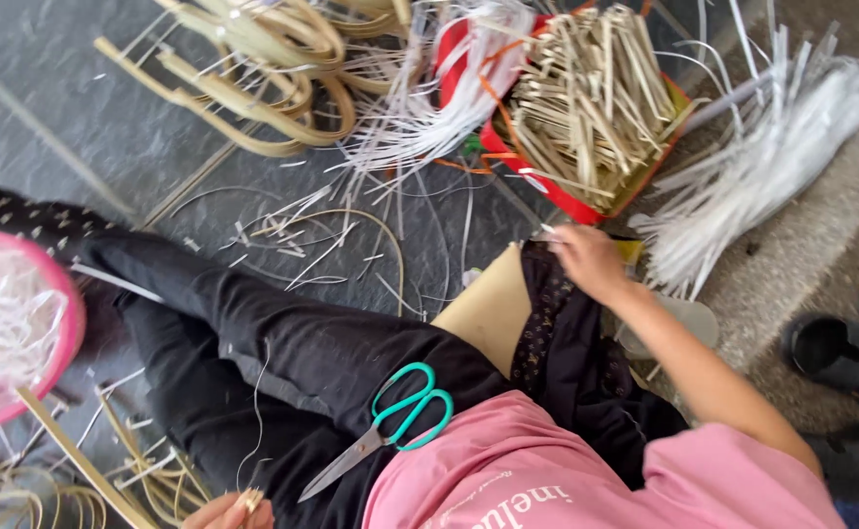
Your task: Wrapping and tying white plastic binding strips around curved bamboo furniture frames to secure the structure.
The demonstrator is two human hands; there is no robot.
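Head view of a seated person at work on the stone floor (77, 108), legs stretched out in black trousers. The right hand (586, 260) reaches forward to the edge of a tan board (488, 309) lying over the lap, with a dark patterned cloth (542, 323) directly beneath the hand; the fingers (559, 235) are curled together around a thin pale sliver at their tips, though what exactly they pinch is too small to tell. The left hand (229, 511) sits at the lower frame edge, its fingers closed on the cut ends of a few pale strips (251, 500). Between the two hands, teal-handled scissors (395, 421) rest untouched on the thigh, blades shut.

Just beyond the right fingers stands a red tray (572, 201) filled with short cut bamboo sticks (591, 98); to its far side lies a thick sheaf of white strips (772, 167), and ahead of the left side a heap of curved bamboo splints (263, 69). A pink basin (65, 323) holding white shavings stands beside the left hand.

Judged from the layout, material is largely cut and sorted; no woven or assembled piece is visible, so joining appears undone.
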